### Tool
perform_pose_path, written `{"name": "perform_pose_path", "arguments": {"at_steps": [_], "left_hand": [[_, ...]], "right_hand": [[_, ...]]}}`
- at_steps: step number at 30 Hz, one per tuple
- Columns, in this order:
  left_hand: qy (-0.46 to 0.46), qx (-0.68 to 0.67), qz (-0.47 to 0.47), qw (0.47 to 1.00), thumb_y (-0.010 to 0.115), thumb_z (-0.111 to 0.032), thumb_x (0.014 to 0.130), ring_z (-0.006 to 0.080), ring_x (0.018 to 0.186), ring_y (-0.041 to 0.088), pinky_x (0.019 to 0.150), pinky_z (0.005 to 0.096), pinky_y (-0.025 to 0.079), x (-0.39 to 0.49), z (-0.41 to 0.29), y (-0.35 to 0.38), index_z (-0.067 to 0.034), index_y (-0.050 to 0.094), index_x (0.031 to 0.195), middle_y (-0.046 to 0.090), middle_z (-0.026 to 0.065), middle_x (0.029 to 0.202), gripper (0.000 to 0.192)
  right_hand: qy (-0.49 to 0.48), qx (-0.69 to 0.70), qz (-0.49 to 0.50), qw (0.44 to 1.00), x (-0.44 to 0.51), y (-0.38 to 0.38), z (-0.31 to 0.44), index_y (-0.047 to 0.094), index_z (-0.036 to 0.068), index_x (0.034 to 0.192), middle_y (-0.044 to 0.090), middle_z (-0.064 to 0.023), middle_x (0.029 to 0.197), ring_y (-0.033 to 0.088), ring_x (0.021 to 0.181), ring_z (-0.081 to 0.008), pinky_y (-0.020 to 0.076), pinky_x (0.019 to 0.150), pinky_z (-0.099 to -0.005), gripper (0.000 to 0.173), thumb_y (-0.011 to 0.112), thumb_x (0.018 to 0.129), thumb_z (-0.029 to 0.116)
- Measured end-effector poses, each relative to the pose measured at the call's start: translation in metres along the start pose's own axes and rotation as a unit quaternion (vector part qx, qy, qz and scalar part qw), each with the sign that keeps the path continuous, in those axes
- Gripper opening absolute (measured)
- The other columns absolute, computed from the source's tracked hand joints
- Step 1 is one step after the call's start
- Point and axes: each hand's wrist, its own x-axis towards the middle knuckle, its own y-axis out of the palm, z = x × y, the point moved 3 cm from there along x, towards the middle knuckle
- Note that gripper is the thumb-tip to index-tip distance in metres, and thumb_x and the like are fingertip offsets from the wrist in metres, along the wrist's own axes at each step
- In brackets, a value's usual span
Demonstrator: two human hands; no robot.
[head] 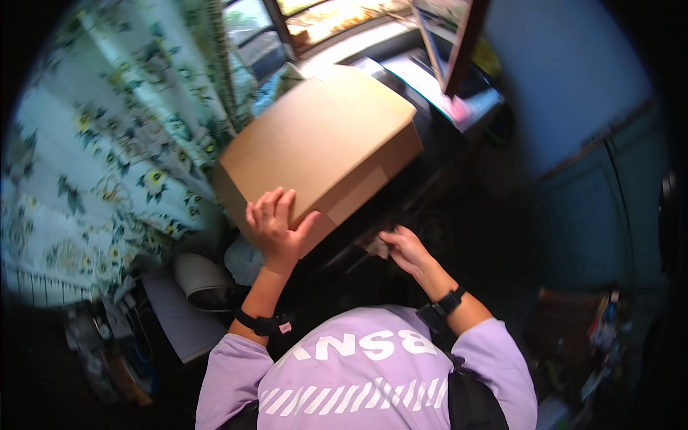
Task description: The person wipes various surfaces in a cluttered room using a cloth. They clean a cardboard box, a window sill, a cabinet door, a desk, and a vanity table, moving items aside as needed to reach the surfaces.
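A closed brown cardboard box sits at an angle on a black surface before me. My left hand rests on the box's near left corner. Its fingers lie spread on the top, and the thumb reaches over the edge towards the front side. Lower and to the right, my right hand pinches a small crumpled greyish cloth between thumb and fingers. The cloth is blurred and lies close to the front edge of the black surface, apart from the box. Whether it touches that edge, I cannot tell.
A floral curtain hangs close on the left of the box. Behind stand an open window frame and some papers. A white rounded container lies at lower left beside a pale board. Cluttered items sit at lower right.
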Motion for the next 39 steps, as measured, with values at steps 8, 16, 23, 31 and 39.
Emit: {"name": "perform_pose_path", "arguments": {"at_steps": [8,16,23,31,39], "left_hand": [[0.312,-0.267,0.171,0.896,0.068,-0.001,0.083,0.0345,0.123,0.059,0.105,0.0435,0.050,-0.067,-0.026,-0.004,-0.007,0.070,0.116,0.058,0.0153,0.133,0.034],[0.227,-0.245,0.327,0.884,0.062,-0.005,0.092,0.0435,0.145,0.037,0.118,0.0494,0.032,-0.076,-0.031,0.045,-0.008,0.042,0.152,0.036,0.0209,0.159,0.063],[0.219,-0.153,0.282,0.921,0.069,-0.015,0.092,0.0425,0.130,0.048,0.110,0.0478,0.039,-0.057,-0.058,0.072,-0.009,0.042,0.152,0.038,0.0207,0.156,0.066],[0.214,-0.112,0.288,0.927,0.058,-0.006,0.096,0.0471,0.143,0.037,0.116,0.0509,0.035,-0.058,-0.063,0.083,-0.006,0.040,0.152,0.035,0.0250,0.159,0.060],[0.224,-0.074,0.297,0.925,0.062,-0.003,0.092,0.0481,0.141,0.040,0.115,0.0510,0.037,-0.057,-0.065,0.085,-0.005,0.038,0.153,0.038,0.0272,0.156,0.066]], "right_hand": [[-0.032,-0.117,-0.097,0.988,0.015,0.052,-0.131,0.058,0.000,0.131,0.065,-0.0127,0.126,0.063,0.112,-0.0225,0.0521,0.094,-0.0354,0.041,0.066,0.091,0.004],[0.017,0.141,-0.022,0.990,-0.007,0.063,-0.110,0.061,0.001,0.127,0.067,-0.0111,0.120,0.067,0.107,-0.0226,0.0564,0.091,-0.0366,0.031,0.057,0.097,0.001],[-0.048,0.090,-0.119,0.988,-0.027,0.049,-0.081,0.056,0.003,0.129,0.067,-0.0087,0.112,0.067,0.100,-0.0199,0.0567,0.079,-0.0331,0.035,0.065,0.097,0.013],[-0.124,0.031,-0.213,0.969,0.020,0.031,-0.080,0.050,0.009,0.137,0.063,-0.0080,0.121,0.063,0.106,-0.0194,0.0531,0.087,-0.0350,0.042,0.065,0.099,0.018],[-0.292,0.074,-0.353,0.886,0.065,-0.039,0.003,0.048,0.010,0.135,0.056,-0.0071,0.128,0.053,0.120,-0.0206,0.0438,0.102,-0.0351,0.042,0.066,0.096,0.011]]}}
